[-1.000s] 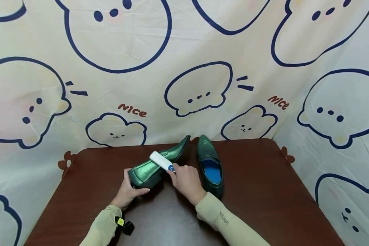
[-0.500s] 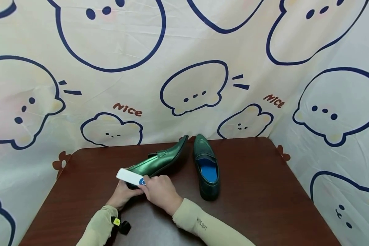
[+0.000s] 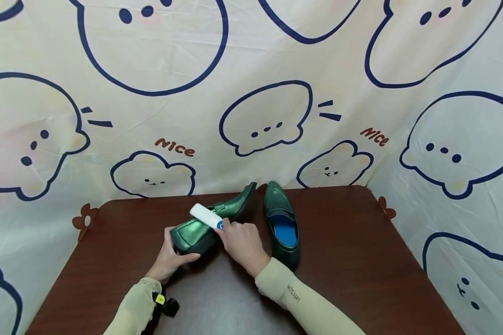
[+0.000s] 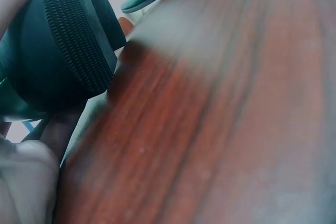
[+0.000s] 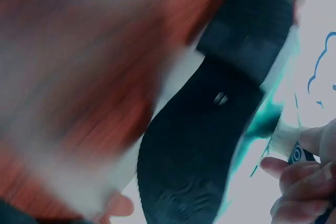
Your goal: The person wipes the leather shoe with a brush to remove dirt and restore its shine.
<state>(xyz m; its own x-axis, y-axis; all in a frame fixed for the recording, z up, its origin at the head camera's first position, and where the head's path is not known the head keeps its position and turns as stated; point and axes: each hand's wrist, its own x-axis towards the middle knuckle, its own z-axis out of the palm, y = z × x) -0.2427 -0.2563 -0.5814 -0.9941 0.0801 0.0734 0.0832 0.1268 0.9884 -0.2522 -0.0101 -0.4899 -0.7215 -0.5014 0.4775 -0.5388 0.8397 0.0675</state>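
Observation:
A metallic green loafer [image 3: 196, 231] lies tilted on its side, toe toward the table's back edge. My left hand [image 3: 169, 257] grips it at the heel. In the left wrist view the loafer's heel [image 4: 73, 38] stands close to the camera. My right hand [image 3: 244, 245] holds a white oblong bar with a round blue logo [image 3: 205, 215], laid across the loafer's upper. The bar's underside is hidden, so its kind is unclear. In the right wrist view the loafer's black sole [image 5: 191, 145] faces the camera, with my right hand's fingers [image 5: 302, 182] beside it.
A second green loafer [image 3: 282, 218] with a blue insole stands upright to the right of my right hand. Both shoes are on a dark brown table [image 3: 352, 260]. A cartoon-printed cloth [image 3: 209, 177] hangs behind and beside it.
My right hand first swept the white bar left to the loafer's heel, then brought it back up and right over the upper. The loafer rolled between these frames, its heel staying in my left hand.

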